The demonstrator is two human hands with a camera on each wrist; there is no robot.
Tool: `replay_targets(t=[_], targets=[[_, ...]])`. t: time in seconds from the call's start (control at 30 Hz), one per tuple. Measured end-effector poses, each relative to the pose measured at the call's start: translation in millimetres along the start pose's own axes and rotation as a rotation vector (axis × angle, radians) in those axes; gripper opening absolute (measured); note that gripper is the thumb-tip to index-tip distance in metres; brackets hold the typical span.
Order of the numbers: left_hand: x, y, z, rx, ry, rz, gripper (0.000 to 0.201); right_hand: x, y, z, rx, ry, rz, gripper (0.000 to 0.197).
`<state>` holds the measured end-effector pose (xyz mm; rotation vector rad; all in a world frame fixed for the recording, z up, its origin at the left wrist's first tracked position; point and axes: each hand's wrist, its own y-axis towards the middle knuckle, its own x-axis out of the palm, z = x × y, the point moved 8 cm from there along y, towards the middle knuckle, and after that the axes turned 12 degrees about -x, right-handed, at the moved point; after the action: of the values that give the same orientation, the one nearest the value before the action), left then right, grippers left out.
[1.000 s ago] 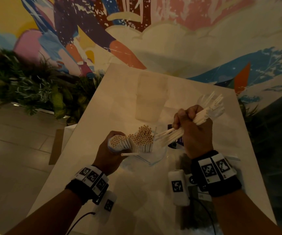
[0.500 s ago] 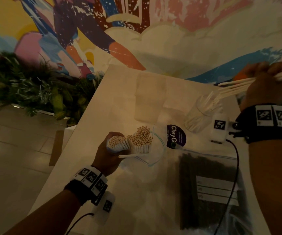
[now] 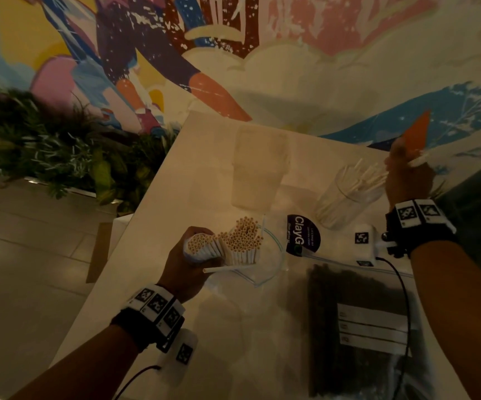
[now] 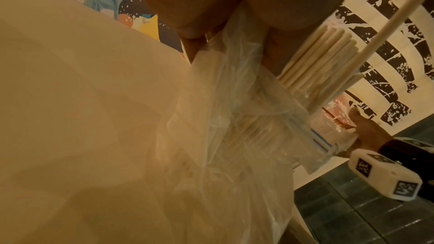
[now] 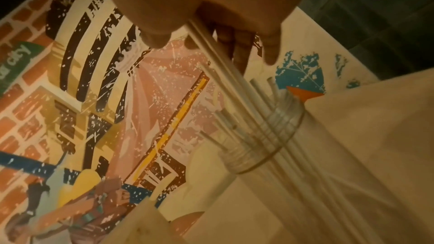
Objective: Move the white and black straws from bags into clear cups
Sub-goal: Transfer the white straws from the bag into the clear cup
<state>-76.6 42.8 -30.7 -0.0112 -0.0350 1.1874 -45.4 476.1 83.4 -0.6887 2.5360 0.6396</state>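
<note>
My left hand (image 3: 188,259) grips a clear zip bag (image 4: 223,118) upright around a thick bundle of white straws (image 3: 239,241), their open ends facing up. One loose straw (image 3: 224,268) lies crosswise at the bag's mouth. At the right, my right hand (image 3: 406,177) hovers over a clear cup (image 3: 346,197) that holds white straws. In the right wrist view its fingers (image 5: 237,53) are stretched out, and several blurred white straws (image 5: 220,66) run from under the palm down into the cup (image 5: 263,136). A second, empty clear cup (image 3: 259,168) stands farther back.
A clear bag of black straws (image 3: 349,327) lies flat at the near right of the white table (image 3: 146,226). A dark round "ClayGo" label (image 3: 302,235) sits between the bags. Plants (image 3: 45,157) line the floor left of the table; a painted wall stands behind.
My right hand carried a handful of white straws from the bag over to the right cup and lowered them into it; its fingers have loosened. The left hand stayed put.
</note>
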Motion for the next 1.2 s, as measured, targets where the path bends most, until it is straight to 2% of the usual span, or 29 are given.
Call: replay_targets(t=[0.07,0.13,0.2,0.3,0.33,0.4,0.47,0.5,0.6,0.7,0.73,0.8,0.87,0.9,0.93,0.97,1.03,1.07,1.13,1.2], targets=[[1.6,0.8,-0.4,-0.011,-0.016,-0.010,0.044,6.9,-3.8,2.6,0.026,-0.148,-0.149,0.079],[2.4,1.8,-1.1,-0.017,-0.022,-0.015,0.044,11.8,-8.4,9.4,0.098,-0.242,-0.249,0.079],[2.3,1.5,-1.2,-0.015,-0.019,-0.014,0.044,6.3,-8.1,6.2,0.034,-0.248,-0.160,0.079],[-0.1,0.1,-3.5,-0.020,-0.002,0.003,0.046,-9.3,-15.0,-7.8,-0.189,-0.209,0.091,0.079],[-0.7,-0.1,-4.0,-0.023,0.008,0.006,0.047,-9.3,-19.1,-11.4,-0.219,-0.222,0.099,0.081],[-1.5,0.0,-3.8,-0.023,0.016,0.006,0.048,2.5,-21.6,-6.4,-0.203,-0.315,-0.002,0.078],[-1.1,-0.3,-3.0,-0.024,0.022,0.010,0.048,20.0,-21.2,6.4,-0.140,-0.453,-0.192,0.072],[-1.4,-0.9,-3.0,-0.030,0.019,0.014,0.047,22.9,-20.7,10.4,-0.109,-0.488,-0.223,0.073],[-1.7,-2.6,-3.4,-0.047,0.010,0.015,0.046,15.8,-17.4,2.2,-0.116,-0.426,-0.099,0.076],[1.0,-1.3,-2.3,-0.056,0.058,0.015,0.040,24.6,-23.5,7.9,-0.017,-0.542,-0.248,0.081],[1.7,-1.4,-3.4,-0.065,0.042,0.012,0.039,22.8,-25.5,9.5,0.018,-0.567,-0.249,0.085],[0.5,-1.9,-3.6,-0.056,0.038,0.020,0.038,10.9,-29.3,-9.0,-0.065,-0.522,-0.112,0.091],[-1.4,-2.3,-5.4,-0.066,0.059,0.032,0.040,1.9,-49.3,-45.5,-0.282,-0.333,0.011,0.092],[-1.8,-1.9,-6.9,-0.070,0.072,0.029,0.042,6.6,-65.7,-63.4,-0.382,-0.206,-0.038,0.092],[-1.8,-1.3,-7.4,-0.070,0.083,0.026,0.041,19.8,-88.8,-77.4,-0.441,-0.088,-0.190,0.094],[-1.6,-1.4,-6.6,-0.063,0.090,0.024,0.041,37.9,-118.6,-87.4,-0.449,0.011,-0.423,0.104],[-0.6,-0.1,-4.7,-0.066,0.107,0.022,0.040,70.9,-187.7,-92.0,-0.373,0.105,-0.897,0.136],[-0.3,0.6,-4.9,-0.075,0.127,0.021,0.040,79.8,-215.7,-90.8,-0.346,0.095,-1.030,0.148],[0.1,2.7,-10.3,-0.099,0.201,0.004,0.040,90.2,-249.1,-87.9,-0.362,0.040,-1.076,0.154],[0.5,3.3,-16.1,-0.165,0.204,-0.009,0.050,96.8,-265.3,-92.4,-0.395,0.051,-0.991,0.155]])
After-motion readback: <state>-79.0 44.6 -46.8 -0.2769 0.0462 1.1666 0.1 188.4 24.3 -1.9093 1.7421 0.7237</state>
